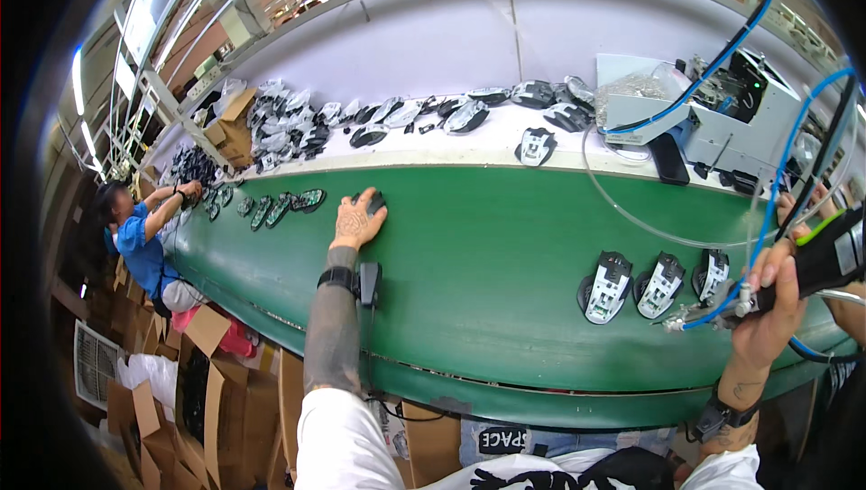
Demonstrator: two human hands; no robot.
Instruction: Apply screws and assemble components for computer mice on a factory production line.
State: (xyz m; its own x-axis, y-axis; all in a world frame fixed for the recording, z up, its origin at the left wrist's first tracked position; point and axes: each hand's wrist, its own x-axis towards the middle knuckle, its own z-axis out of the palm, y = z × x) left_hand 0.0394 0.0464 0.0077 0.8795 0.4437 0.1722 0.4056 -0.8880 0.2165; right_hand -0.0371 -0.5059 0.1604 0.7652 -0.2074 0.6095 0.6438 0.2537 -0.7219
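Note:
My left hand [357,222] is stretched out over the green belt, its fingers closed around a small dark computer mouse part [374,202]. In my right hand [769,314] is a black power screwdriver [816,255] with a bright green stripe, its metal nose pointing left. Just beyond that nose, opened computer mouse bodies lie in a row: one white and black mouse body [606,290], a second mouse body [659,286] and a third mouse body [713,272], partly hidden by the tool and hose.
Blue hoses [767,210] and a clear tube loop over the right side. A white machine [749,120] stands on the back shelf, along with mouse shells [467,117]. Circuit boards [281,208] lie far left, near a co-worker in blue [144,237]. Other fingers show at far right.

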